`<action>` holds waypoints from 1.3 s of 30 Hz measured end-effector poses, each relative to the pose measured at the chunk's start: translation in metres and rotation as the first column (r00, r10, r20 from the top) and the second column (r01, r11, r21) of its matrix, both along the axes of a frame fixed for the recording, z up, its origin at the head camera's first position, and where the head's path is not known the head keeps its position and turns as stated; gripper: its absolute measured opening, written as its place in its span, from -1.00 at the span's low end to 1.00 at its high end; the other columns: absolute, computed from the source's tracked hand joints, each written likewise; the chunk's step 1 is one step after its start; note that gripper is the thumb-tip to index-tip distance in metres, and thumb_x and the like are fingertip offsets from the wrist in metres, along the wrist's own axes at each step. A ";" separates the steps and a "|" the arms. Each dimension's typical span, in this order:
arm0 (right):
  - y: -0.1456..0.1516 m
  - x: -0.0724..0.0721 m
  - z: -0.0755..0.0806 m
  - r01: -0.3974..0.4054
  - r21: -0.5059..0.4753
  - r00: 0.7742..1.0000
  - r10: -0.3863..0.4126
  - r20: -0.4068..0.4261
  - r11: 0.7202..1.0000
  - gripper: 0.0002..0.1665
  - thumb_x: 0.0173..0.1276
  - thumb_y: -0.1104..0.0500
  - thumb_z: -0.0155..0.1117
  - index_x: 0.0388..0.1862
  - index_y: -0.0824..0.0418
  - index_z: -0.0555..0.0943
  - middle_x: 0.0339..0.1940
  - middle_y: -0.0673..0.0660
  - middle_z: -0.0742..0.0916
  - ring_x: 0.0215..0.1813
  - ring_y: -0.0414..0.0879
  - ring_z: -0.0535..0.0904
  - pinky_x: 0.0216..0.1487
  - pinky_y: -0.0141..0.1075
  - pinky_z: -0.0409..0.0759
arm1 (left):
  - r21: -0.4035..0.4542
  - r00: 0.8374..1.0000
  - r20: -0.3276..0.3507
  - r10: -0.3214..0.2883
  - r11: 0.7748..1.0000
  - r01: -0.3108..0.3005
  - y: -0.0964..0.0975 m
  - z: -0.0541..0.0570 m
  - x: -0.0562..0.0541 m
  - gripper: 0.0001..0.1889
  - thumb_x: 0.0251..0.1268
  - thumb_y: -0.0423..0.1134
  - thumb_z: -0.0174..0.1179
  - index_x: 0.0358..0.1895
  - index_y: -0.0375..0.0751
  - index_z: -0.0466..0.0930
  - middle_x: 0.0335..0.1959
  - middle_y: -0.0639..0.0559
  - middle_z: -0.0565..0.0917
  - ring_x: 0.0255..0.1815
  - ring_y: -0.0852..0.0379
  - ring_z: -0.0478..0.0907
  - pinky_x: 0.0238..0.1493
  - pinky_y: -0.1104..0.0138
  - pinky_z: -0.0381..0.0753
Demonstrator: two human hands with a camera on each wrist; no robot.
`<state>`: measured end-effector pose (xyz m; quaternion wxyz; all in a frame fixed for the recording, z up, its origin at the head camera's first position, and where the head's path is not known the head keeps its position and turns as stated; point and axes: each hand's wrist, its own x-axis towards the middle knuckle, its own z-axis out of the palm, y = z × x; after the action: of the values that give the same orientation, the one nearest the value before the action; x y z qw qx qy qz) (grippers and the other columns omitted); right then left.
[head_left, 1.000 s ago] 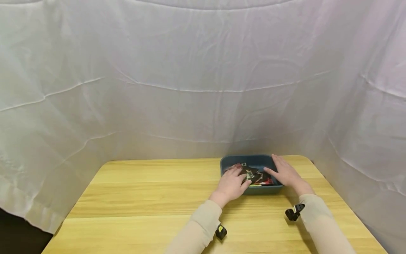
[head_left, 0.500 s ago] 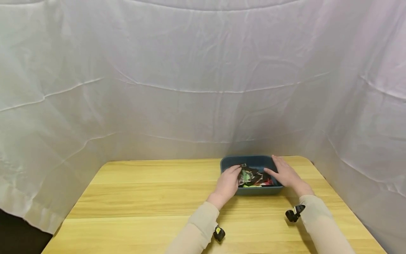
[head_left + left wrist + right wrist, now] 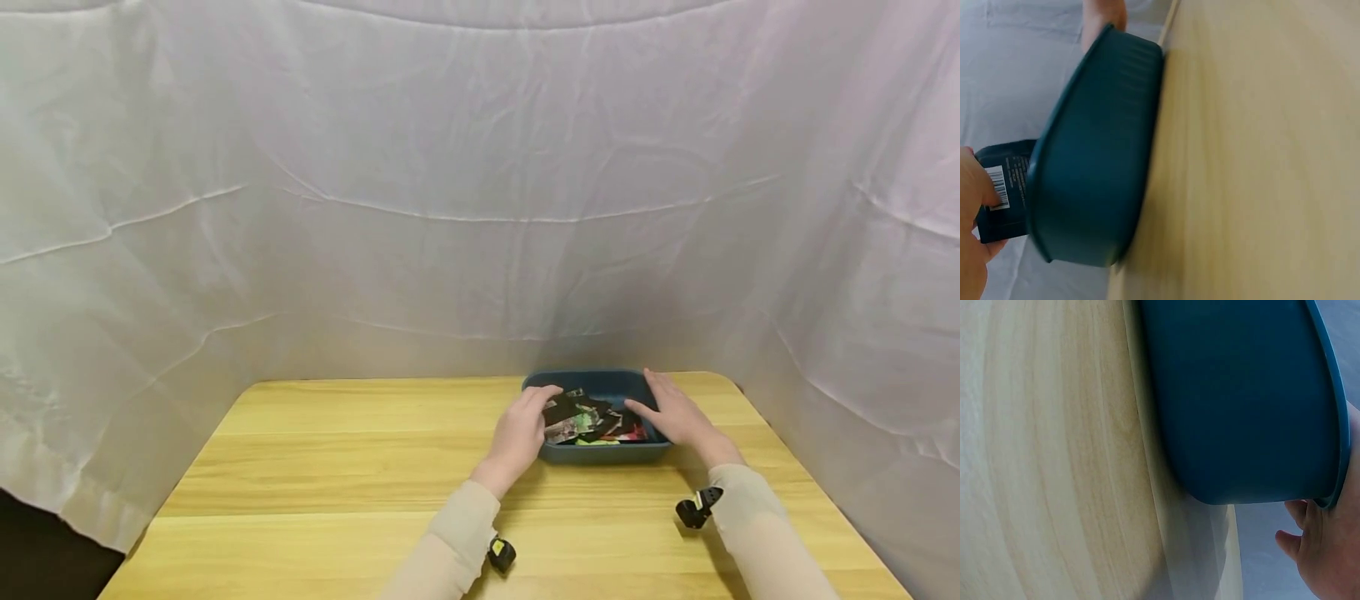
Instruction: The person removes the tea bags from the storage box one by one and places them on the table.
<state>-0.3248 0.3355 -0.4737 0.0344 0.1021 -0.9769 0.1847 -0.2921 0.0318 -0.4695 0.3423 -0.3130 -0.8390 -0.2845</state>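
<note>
A dark blue plastic bin [image 3: 606,455] stands at the back right of the table. My left hand [image 3: 516,432] is over the bin's left end. In the left wrist view, its thumb and fingers pinch a black packet [image 3: 1016,215] with a white barcode label, part of which sticks up past the rim. My right hand [image 3: 678,417] grips the bin's right end, thumb over the inside and fingers along the outer side. In the right wrist view its fingertips [image 3: 1288,544] show beyond the bin's wall. Several black, green and red packets [image 3: 592,423] lie in the bin.
The wooden table [image 3: 337,475] reaches back to a pale grey cloth [image 3: 420,275], which hangs behind and at both sides. The bin is close to the table's far edge. Small black cameras [image 3: 502,554] sit on both wrists.
My left hand has drawn left from over the packets to the bin's left end, and a black packet now shows at its fingers. My right hand stays on the bin.
</note>
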 end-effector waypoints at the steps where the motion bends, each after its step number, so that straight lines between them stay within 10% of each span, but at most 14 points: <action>1: 0.000 0.000 0.000 0.000 -0.001 1.000 0.000 0.003 1.000 0.08 0.43 -0.33 -0.02 0.55 0.40 -0.06 0.54 0.50 0.10 0.53 0.45 -0.05 0.46 0.34 -0.03 | 0.010 1.000 0.004 -0.004 1.000 0.004 -0.003 0.002 0.001 -0.45 0.11 -0.61 0.12 0.17 -0.05 0.51 0.03 0.09 0.66 0.05 0.17 0.62 0.09 0.43 0.62; 15: 0.005 -0.003 -0.003 -0.004 -0.002 1.000 0.004 0.008 1.000 0.08 0.44 -0.35 -0.06 0.56 0.38 -0.09 0.54 0.50 0.10 0.53 0.45 -0.03 0.45 0.35 -0.01 | 0.118 0.996 -0.084 -0.023 0.993 0.033 -0.073 0.022 0.014 -0.58 0.17 -0.58 0.19 0.10 -0.19 0.56 -0.08 -0.04 0.71 -0.07 0.07 0.69 0.06 0.34 0.67; 39: 0.001 -0.003 0.000 0.001 -0.002 1.000 -0.001 0.006 1.000 0.07 0.44 -0.33 -0.03 0.56 0.40 -0.07 0.54 0.49 0.11 0.53 0.45 -0.02 0.46 0.33 0.00 | 0.189 0.952 -0.166 0.256 0.956 -0.224 -0.219 0.021 0.003 -0.59 0.05 -0.68 0.23 0.01 -0.31 0.61 -0.24 -0.16 0.68 -0.23 -0.05 0.65 -0.17 0.19 0.69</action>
<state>-0.3275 0.3364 -0.4736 0.0315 0.1012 -0.9768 0.1862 -0.2893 -0.1874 -0.4485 0.4772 -0.2039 -0.8079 -0.2792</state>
